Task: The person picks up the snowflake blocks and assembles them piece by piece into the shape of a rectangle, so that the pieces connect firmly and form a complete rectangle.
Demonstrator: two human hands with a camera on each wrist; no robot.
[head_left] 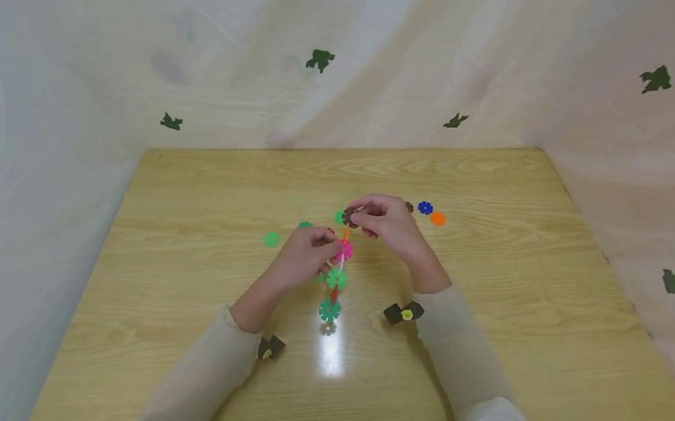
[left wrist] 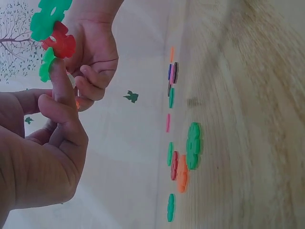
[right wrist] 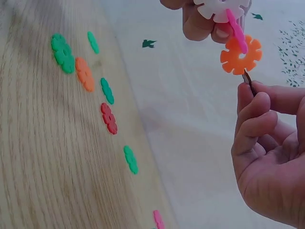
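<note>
A chain of notched plastic discs hangs above the table between both hands. Its lower end has a green disc (head_left: 329,311), a red disc (left wrist: 62,42) and a light green disc (left wrist: 46,67). Farther up come a white disc (right wrist: 217,13), a pink disc (right wrist: 237,31) and an orange disc (right wrist: 233,57). My left hand (head_left: 305,255) pinches the chain around its white and pink discs. With thumb and fingertips, my right hand (head_left: 392,225) pinches a brown disc (head_left: 348,216), whose edge meets the orange disc's rim.
Loose discs lie flat on the wooden table (head_left: 188,291): a light green disc (head_left: 272,239) at left, a blue disc (head_left: 425,207) and an orange disc (head_left: 438,219) at right, with several others behind the hands. A pale curtain (head_left: 236,64) with dark bird shapes surrounds the far edge.
</note>
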